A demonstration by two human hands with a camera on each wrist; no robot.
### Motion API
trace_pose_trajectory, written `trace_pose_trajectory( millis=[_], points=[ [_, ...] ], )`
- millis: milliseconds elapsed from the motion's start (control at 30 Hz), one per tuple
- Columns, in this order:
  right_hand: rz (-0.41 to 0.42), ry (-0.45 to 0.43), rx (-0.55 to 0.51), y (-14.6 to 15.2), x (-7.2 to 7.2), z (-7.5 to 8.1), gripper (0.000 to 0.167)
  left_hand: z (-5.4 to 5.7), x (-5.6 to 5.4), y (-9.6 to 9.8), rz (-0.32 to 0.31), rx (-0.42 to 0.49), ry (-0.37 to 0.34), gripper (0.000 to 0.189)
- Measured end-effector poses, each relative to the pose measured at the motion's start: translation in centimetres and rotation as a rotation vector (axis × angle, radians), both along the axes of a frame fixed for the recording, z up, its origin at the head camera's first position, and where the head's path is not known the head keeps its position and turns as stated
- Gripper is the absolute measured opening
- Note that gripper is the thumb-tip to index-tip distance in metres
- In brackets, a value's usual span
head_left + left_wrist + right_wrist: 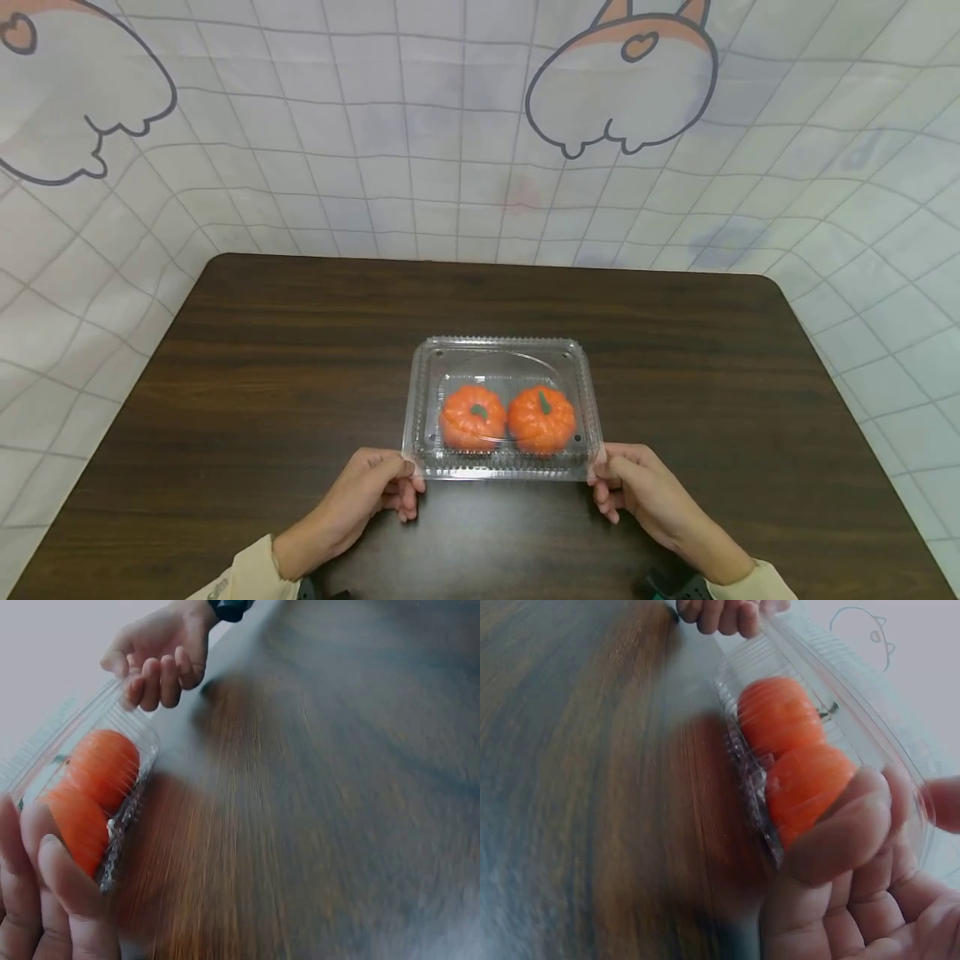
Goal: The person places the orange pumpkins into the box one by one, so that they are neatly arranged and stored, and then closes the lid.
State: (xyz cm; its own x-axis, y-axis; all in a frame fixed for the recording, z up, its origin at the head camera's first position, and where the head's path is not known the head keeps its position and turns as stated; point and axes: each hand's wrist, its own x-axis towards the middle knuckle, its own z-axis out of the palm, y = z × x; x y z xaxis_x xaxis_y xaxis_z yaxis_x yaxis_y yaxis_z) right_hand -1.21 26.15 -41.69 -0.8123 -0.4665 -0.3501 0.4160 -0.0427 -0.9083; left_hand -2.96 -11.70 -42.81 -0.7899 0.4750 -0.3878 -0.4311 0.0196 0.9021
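Note:
A clear plastic clamshell box [504,468] is near the middle of the table, its long side toward me. Inside sit two small orange pumpkins with green stems, the left pumpkin [472,419] and the right pumpkin [542,423] side by side. My left hand [372,490] pinches the near left corner of the box rim between thumb and fingers. At the near right corner, my right hand [643,490] holds the rim the same way. Both wrist views show the pumpkins through the ribbed side wall. Whether the box bottom touches the table is unclear.
The dark wood-grain table [315,333] extends around the box on all sides. Behind it and at both sides hangs a white grid-patterned cloth [420,125] with cartoon animal drawings. Dark bands show at both wrists.

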Motion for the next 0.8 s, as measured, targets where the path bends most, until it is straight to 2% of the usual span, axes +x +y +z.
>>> trace_pose_trajectory(
  millis=[467,667,800],
  points=[
    [0.054,0.036,0.005,1.1,-0.4,-0.3,0.028,-0.1,-1.3,-0.8,-0.110,-0.049,0.054,0.030],
    [0.056,0.048,0.043,1.5,-0.5,-0.1,0.026,-0.2,-1.7,-1.4,-0.099,-0.104,0.054,0.031],
    [0.048,0.069,0.096,2.5,-0.8,0.2,0.026,0.3,-2.5,-2.6,-0.055,-0.158,0.108,0.037]
  ],
)
